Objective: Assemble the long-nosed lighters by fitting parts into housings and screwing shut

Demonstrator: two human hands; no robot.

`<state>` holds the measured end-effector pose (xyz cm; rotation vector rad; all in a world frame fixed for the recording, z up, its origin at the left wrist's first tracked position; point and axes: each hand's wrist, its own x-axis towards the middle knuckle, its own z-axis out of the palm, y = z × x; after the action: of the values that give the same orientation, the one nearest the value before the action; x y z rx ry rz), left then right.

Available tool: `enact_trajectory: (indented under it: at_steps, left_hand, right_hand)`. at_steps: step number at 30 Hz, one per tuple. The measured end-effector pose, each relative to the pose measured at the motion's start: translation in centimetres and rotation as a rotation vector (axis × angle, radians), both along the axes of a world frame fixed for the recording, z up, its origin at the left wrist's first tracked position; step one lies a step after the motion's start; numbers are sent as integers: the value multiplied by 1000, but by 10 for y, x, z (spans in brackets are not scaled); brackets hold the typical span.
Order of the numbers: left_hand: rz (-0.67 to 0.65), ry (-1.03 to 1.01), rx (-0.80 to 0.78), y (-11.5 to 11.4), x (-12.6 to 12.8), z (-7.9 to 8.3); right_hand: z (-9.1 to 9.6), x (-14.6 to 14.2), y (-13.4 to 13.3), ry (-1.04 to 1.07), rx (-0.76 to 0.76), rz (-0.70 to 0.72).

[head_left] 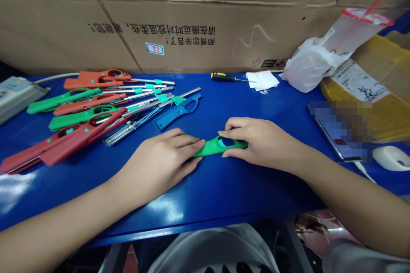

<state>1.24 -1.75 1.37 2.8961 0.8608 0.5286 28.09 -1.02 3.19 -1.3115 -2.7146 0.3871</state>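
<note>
Both hands grip a green gas lighter [209, 146] that lies level, low over the blue table. My left hand [169, 153] is closed around its handle end. My right hand [256, 140] pinches the other end, near the trigger opening, with thumb and fingers. The right fingers hide that far end. Left of my hands lies a pile of long-necked lighters: red ones [83, 138], orange ones [96, 81] and green ones [64, 99], most with metal tubes pointing right. An opened blue lighter casing [176, 113] lies at the pile's right edge.
A big cardboard box [179, 17] stands along the table's back. Before it lie a yellow-black screwdriver [223, 77] and a white tissue [262, 80]. To the right are a bagged drink cup [346, 34], a yellow-taped parcel [378, 81], a phone [326, 132] and a white rounded object [392, 158].
</note>
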Motion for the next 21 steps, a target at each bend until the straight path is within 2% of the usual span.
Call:
enact_trajectory:
  at_steps: [2,4,7,11,17,21]
  left_hand:
    - [-34,68,125,-1,1,0]
    - [-61,89,175,0,0,-2]
    - [-88,31,155,7,-2,-5]
    - [-83,-79,39,15,-6,-10]
    - [-60,-199,-59,17,-6,-13]
    - [-68,-241,-84,15,-5,-11]
  right_hand:
    - [-1,1,0,-43,74,84]
    - [-2,4,2,-72,144,159]
    - [-4,8,7,-44,198,215]
    - [-8,8,12,50,261,291]
    - [-11,4,9,223,308,208]
    - [-10,3,5,238,329,195]
